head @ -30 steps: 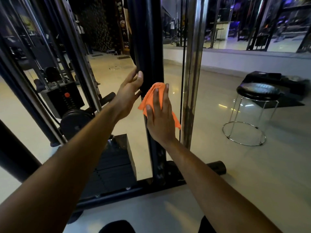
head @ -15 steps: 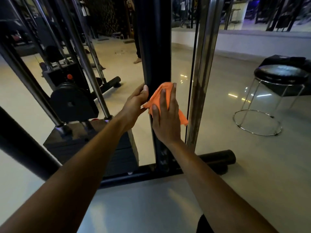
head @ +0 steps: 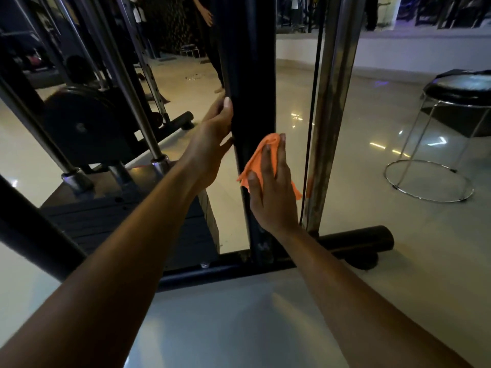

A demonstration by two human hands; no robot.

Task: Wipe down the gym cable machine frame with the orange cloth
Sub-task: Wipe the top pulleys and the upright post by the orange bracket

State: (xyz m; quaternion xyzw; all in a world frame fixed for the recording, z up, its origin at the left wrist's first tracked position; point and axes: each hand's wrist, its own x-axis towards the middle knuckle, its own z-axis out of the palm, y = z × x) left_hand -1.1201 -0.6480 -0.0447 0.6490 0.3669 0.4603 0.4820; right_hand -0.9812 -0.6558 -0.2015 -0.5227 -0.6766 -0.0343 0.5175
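The right hand [head: 271, 187] lies flat with straight fingers, pressing a crumpled orange cloth [head: 261, 158] against the tall black steel upright post [head: 249, 75]. The left hand [head: 212, 139] rests spread against that post's left edge. Right of the post stand a thin black cable [head: 313, 88], a chrome column [head: 334, 102] and a black-seated chrome stool [head: 457, 91].
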